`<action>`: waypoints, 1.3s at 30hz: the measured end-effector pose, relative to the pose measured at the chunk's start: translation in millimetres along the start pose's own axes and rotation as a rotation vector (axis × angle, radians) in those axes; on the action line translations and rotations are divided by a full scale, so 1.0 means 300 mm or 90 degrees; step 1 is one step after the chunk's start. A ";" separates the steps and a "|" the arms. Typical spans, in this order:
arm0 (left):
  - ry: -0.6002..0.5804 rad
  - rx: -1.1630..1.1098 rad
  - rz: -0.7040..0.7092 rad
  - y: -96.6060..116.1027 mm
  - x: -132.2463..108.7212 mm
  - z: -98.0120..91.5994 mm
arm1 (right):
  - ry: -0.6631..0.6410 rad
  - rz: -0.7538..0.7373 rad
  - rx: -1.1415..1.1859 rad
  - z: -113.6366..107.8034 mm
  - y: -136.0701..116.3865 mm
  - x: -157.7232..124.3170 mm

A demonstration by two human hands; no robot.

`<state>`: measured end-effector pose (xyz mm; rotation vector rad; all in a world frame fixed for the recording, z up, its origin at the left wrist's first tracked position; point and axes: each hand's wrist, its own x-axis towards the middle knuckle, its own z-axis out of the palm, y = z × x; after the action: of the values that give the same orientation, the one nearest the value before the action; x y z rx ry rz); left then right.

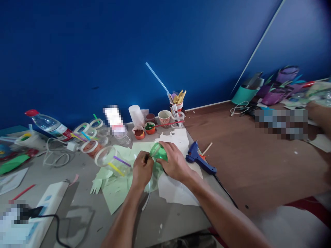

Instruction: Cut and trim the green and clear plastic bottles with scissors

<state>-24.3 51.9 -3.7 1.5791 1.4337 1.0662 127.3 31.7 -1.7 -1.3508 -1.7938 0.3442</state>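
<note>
My right hand point(174, 160) is wrapped around a translucent green plastic cup-like piece point(159, 151), tilted over the table. Close beside its rim, my left hand point(142, 168) is closed with fingers pinched together; what they grip is hidden. A narrow white strip point(147, 200) hangs below the left hand. Under both hands lie pale green paper sheets point(112, 196) and a white cut sheet point(168, 193). Left of them is a fringed green paper cutout point(97, 182) by a clear plastic cup point(106, 156) with straws in it. To the right rests a blue glue gun point(200, 158).
Small paint pots point(139, 132), a paper cup point(164, 118) and a cup of wooden cutlery point(177, 103) line the blue wall. A water bottle point(50, 125) leans at left, above a power strip point(49, 206). Another person's arm point(319, 113) reaches in at right.
</note>
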 end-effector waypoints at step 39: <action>-0.009 0.088 -0.039 0.059 -0.024 -0.010 | -0.018 -0.046 -0.145 -0.021 -0.015 -0.003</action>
<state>-20.4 42.8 13.1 1.6239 1.5647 0.9371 129.1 27.5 4.7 -1.4377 -1.9458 0.1222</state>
